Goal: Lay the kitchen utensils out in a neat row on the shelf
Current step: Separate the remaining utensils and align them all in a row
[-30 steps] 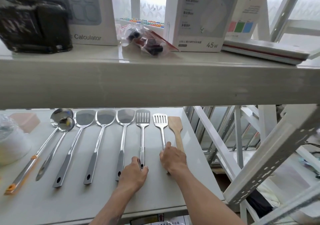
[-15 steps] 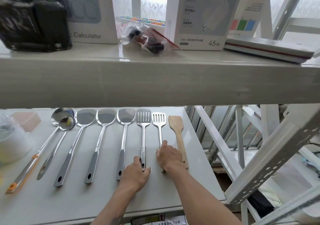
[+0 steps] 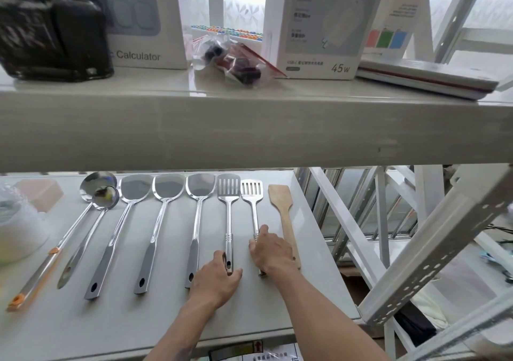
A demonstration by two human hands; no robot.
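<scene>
On the lower shelf several utensils lie side by side, heads pointing away from me. From the left: two ladles, three solid steel spatulas, a large slotted spatula, a smaller slotted spatula and a wooden spatula. My left hand pinches the handle end of the large slotted spatula. My right hand grips the smaller slotted spatula's handle and hides its lower part.
The upper shelf's edge hangs low over the utensil heads; boxes, a black case and a plastic bag sit on it. A white bag and a pink block occupy the lower shelf's left end. White perforated frame bars slant at the right.
My right hand slid the smaller slotted spatula left, away from the wooden spatula, leaving a gap between them. The left hand stayed at the large slotted spatula's handle.
</scene>
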